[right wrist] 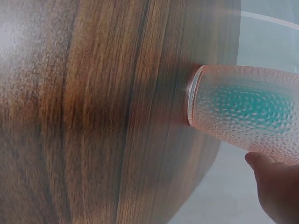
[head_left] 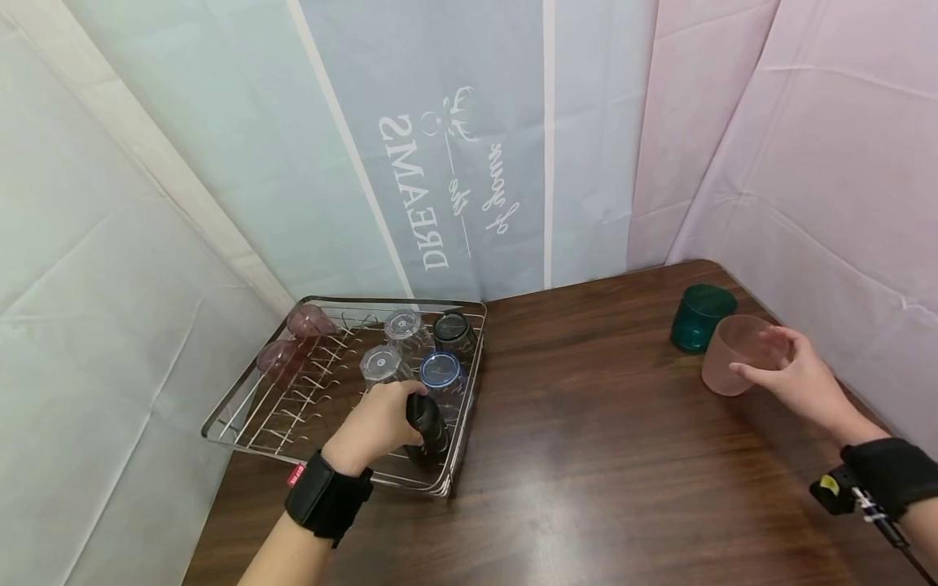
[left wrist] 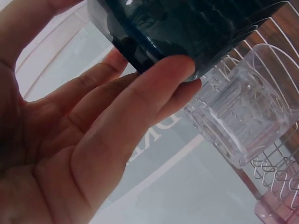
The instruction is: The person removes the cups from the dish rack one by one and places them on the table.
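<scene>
At the front right corner of the wire dish rack (head_left: 252, 446), my left hand (head_left: 377, 427) grips a dark, near-black cup (head_left: 428, 427). The left wrist view shows the fingers (left wrist: 135, 100) against the smooth, shiny side of this dark cup (left wrist: 173, 32). On the far right of the table, my right hand (head_left: 802, 378) holds a pink translucent cup (head_left: 729, 362) by its side near the rim. In the right wrist view, the thumb (right wrist: 261, 161) lies against the dimpled wall of the pink cup (right wrist: 243, 74), whose base is at the tabletop.
Just behind the pink cup stands a teal cup (head_left: 703, 317). Upside down in the rack are clear glasses (head_left: 384, 362), a blue-rimmed glass (head_left: 442, 374) and a dark glass (head_left: 453, 330). Pink glasses (head_left: 309, 320) lean at the rack's left. Fabric curtains (head_left: 586, 146) surround the wooden table (head_left: 586, 456).
</scene>
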The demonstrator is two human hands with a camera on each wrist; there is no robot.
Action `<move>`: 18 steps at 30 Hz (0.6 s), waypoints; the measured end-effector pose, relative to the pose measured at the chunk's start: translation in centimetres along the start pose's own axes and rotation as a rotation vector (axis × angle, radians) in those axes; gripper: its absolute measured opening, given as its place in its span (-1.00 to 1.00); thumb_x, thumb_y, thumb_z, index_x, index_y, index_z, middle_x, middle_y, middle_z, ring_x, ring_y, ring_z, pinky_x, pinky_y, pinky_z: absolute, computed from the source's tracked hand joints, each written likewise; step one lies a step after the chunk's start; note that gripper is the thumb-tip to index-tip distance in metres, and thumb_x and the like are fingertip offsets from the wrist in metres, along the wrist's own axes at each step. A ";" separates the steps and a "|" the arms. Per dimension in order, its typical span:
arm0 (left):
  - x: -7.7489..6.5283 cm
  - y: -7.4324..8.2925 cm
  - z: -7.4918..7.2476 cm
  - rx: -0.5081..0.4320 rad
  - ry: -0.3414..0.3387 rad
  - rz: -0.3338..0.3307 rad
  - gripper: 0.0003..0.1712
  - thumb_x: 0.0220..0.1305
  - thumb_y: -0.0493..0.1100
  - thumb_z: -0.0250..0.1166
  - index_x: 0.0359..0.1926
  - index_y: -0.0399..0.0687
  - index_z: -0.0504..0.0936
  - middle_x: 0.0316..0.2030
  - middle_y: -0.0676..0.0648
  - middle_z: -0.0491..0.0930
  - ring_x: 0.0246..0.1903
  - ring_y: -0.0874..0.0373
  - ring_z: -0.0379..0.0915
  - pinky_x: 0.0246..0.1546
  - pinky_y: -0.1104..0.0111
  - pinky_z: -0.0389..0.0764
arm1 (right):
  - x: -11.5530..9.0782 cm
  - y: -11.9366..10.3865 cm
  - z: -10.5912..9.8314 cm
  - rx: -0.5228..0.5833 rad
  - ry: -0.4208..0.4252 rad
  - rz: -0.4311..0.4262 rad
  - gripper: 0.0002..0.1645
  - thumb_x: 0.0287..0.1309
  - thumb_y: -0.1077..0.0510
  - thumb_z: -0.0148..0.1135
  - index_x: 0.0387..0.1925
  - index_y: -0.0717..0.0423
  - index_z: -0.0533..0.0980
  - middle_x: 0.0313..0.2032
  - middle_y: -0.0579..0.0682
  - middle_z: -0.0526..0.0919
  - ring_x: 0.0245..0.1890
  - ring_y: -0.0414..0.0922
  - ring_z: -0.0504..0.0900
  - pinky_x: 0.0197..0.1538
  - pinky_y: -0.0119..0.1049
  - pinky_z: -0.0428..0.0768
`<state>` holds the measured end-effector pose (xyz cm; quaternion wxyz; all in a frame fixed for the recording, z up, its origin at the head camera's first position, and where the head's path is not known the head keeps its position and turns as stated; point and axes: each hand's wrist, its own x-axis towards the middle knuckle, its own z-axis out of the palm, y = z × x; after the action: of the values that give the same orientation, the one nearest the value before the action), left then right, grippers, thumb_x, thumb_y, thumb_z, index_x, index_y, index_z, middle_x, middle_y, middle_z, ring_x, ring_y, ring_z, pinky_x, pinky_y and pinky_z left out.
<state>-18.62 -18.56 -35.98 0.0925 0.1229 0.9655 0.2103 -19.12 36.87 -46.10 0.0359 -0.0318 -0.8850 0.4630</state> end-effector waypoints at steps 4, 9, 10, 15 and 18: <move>-0.3 -0.1 -0.4 -0.018 0.013 -0.002 -0.24 -0.14 -0.45 0.60 0.20 -0.25 0.62 -0.06 -0.24 0.66 -0.22 -0.01 0.61 -0.25 0.18 0.63 | -0.2 0.0 -0.1 -0.002 -0.006 0.008 0.14 0.45 0.03 0.25 0.52 0.50 -0.31 0.40 0.57 -0.02 0.49 0.40 -0.10 -0.23 -0.80 0.27; -1.2 -0.4 -1.9 -0.048 0.055 -0.009 -0.26 -0.05 -0.41 0.57 0.25 -0.22 0.60 -0.09 -0.22 0.67 -0.27 0.06 0.62 -0.29 0.22 0.62 | -0.5 0.2 -0.4 0.021 -0.018 -0.004 0.13 0.47 0.05 0.22 0.53 0.51 -0.33 0.41 0.60 -0.05 0.48 0.44 -0.14 -0.15 -0.82 0.25; -1.5 -0.4 -2.4 -0.053 0.066 -0.012 -0.26 -0.03 -0.40 0.57 0.26 -0.21 0.60 -0.09 -0.22 0.68 -0.28 0.07 0.63 -0.30 0.23 0.62 | -0.5 0.3 -0.4 0.027 -0.019 -0.006 0.12 0.47 0.05 0.22 0.53 0.51 -0.33 0.41 0.60 -0.06 0.48 0.44 -0.15 -0.14 -0.82 0.25; -2.3 -0.6 -4.6 -0.100 0.131 -0.009 -0.25 0.03 -0.31 0.57 0.31 -0.20 0.57 -0.08 -0.27 0.69 -0.29 0.06 0.65 -0.33 0.23 0.65 | -0.8 0.8 -0.6 0.041 -0.026 -0.004 0.12 0.49 0.06 0.20 0.52 0.51 -0.35 0.42 0.62 -0.07 0.50 0.41 -0.19 -0.09 -0.83 0.24; -2.6 -0.6 -5.5 -0.133 0.186 0.008 -0.25 0.06 -0.24 0.58 0.32 -0.15 0.57 -0.14 -0.24 0.70 -0.31 0.05 0.61 -0.30 0.21 0.61 | -1.0 1.2 -0.8 0.037 -0.030 -0.001 0.12 0.49 0.05 0.20 0.52 0.53 -0.35 0.42 0.63 -0.07 0.50 0.41 -0.20 -0.06 -0.84 0.20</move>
<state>-17.50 -21.96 -31.02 0.0096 0.1004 0.9533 0.2847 -18.00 38.10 -46.72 0.0233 -0.0238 -0.8767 0.4798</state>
